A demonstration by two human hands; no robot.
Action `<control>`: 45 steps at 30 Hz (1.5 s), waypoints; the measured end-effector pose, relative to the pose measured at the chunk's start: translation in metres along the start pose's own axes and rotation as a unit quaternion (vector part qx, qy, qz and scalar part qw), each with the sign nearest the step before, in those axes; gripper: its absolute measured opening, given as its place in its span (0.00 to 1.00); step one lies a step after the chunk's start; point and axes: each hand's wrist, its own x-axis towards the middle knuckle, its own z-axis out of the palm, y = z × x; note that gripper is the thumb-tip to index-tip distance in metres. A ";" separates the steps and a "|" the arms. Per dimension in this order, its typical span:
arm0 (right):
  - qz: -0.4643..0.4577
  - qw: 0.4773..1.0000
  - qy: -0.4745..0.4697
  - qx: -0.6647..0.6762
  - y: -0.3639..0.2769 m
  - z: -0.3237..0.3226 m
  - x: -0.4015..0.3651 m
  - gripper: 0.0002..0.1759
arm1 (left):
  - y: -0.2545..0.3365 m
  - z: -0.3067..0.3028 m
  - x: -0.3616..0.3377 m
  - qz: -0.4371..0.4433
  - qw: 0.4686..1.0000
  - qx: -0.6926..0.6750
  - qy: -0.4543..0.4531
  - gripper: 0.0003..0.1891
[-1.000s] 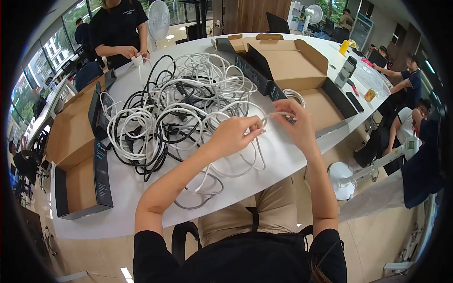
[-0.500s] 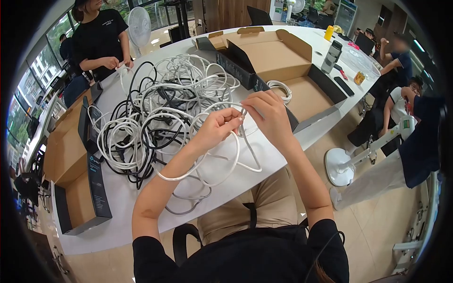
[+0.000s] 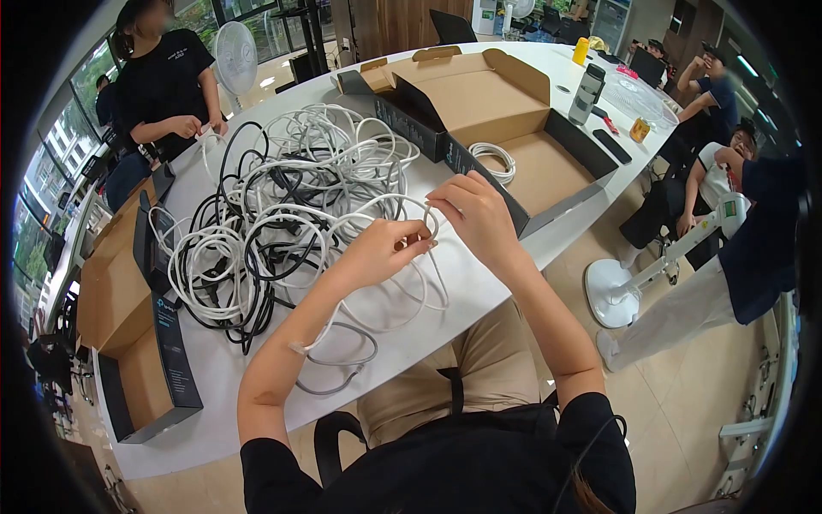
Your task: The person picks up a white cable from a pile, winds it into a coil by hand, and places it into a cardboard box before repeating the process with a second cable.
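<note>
A: Cable versus fingers?
B: Cable [image 3: 442, 278] sits between both hands, on the near-right side of the pile [image 3: 295, 184]; left hand [image 3: 385, 248] has thumb and forefinger pinched on it; right hand [image 3: 479, 214] pinches it slightly higher, fingertips together; a small loop stands between; slack hangs below.
A: Surface?
B: White table [image 3: 205, 441]; pile mixes white, grey, black; left box [image 3: 175, 360] open, left of the pile; right box [image 3: 479, 86] open, right of the pile, white coil [image 3: 495, 163] lying in it; bottle [image 3: 586, 96] upright, phone [image 3: 612, 146] flat, both farther right of the pile.
A: Room?
B: Person [image 3: 167, 86] in black stands behind the pile, hands together at a white strand [image 3: 205, 150]; fan [image 3: 235, 58] behind the pile too; more people well right of the pile; tiled floor [image 3: 676, 385].
</note>
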 end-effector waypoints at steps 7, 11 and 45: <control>0.067 0.994 -0.005 0.092 0.004 0.008 -0.004 0.04 | 0.004 0.003 0.000 -0.022 0.994 -0.107 -0.026 0.13; 0.058 0.993 -0.007 0.102 0.006 -0.001 -0.006 0.08 | 0.000 0.003 0.000 -0.003 0.988 -0.130 0.082 0.13; 0.356 0.644 0.588 0.336 0.131 -0.292 -0.205 0.12 | -0.036 -0.159 -0.053 0.088 0.580 -0.803 0.100 0.22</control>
